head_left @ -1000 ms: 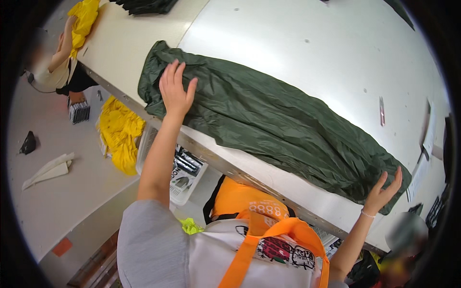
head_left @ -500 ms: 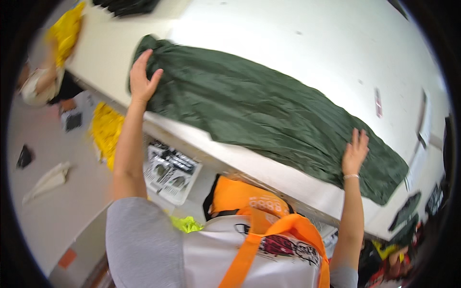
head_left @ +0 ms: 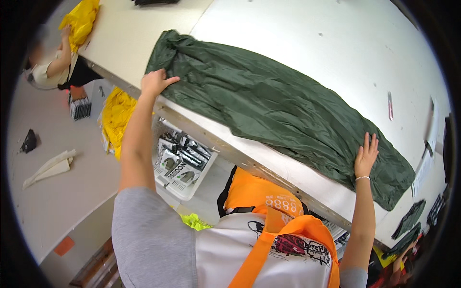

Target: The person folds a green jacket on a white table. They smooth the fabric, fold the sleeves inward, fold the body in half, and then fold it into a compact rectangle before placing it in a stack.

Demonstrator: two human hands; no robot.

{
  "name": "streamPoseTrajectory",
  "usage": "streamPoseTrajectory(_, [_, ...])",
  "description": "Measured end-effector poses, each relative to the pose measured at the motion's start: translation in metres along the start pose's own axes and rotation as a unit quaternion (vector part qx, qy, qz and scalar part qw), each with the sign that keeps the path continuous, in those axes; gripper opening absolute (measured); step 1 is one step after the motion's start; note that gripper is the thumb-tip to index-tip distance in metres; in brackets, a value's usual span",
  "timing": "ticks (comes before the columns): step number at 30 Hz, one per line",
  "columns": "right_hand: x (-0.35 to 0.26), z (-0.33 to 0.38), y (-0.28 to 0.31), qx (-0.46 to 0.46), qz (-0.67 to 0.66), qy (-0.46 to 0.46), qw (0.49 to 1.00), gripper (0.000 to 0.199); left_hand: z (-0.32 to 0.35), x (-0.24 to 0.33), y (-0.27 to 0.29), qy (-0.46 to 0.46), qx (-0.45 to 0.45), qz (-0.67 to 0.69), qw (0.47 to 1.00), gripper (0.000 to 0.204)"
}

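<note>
One long dark green sheet of thin, crinkled fabric lies stretched along the near side of a white table, running from the upper left down to the lower right, close to the table's front edge. Two bare hands rest on it, one at each end. The left hand lies flat near the bunched left end, fingers together and thumb spread out to the side, pressing on the cloth at the table edge rather than closing around it. The right hand lies palm down near the right end with its fingers spread wide and pointing away from the person; one thin bracelet circles that wrist. Neither hand holds anything. The person wears a grey sleeve and one orange strap across a white printed top. Under the table edge stands one white crate holding several dark packets, and next to it lies one heap of yellow cloth on the floor. A second yellow piece sits at the far left corner of the table, where another person's arm reaches. One pale folded cloth and one small dark item lie on the floor at left. One slim red pen-like object lies on the table beyond the green fabric.
</note>
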State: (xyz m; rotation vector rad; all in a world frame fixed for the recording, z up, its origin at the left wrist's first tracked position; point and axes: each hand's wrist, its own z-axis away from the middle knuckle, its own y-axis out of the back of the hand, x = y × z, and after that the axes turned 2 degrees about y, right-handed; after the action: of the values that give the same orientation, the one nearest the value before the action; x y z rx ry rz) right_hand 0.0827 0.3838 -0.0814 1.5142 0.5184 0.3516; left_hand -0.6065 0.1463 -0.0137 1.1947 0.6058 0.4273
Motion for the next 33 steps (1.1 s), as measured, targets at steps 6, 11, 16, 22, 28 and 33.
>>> streamPoseTrajectory(6, [-0.018,-0.004,0.019,-0.005,-0.019,-0.038,0.999,0.056,0.004,0.004,0.004,0.072,0.009,-0.034,0.997,0.092])
streamPoseTrajectory(11, [-0.018,0.0,0.011,0.025,-0.047,-0.051,0.997,0.052,-0.004,0.029,0.045,0.168,-0.123,-0.168,0.963,0.092])
streamPoseTrajectory(16, [-0.015,0.009,0.009,0.051,-0.074,-0.059,0.994,0.05,0.094,0.239,0.097,-0.277,0.215,0.121,0.929,0.066])
streamPoseTrajectory(22, [0.015,0.031,0.046,0.262,-0.355,-0.124,0.889,0.038,0.153,0.388,0.015,-0.313,0.082,0.088,0.942,0.091])
streamPoseTrajectory(28, [0.075,0.158,0.01,0.354,-0.459,-0.574,0.579,0.063,0.146,0.397,0.004,-0.317,0.104,0.116,0.936,0.092])
streamPoseTrajectory(33, [0.105,0.115,0.028,0.306,-0.782,-0.424,0.339,0.053,0.165,0.419,0.038,-0.277,0.082,0.091,0.953,0.088])
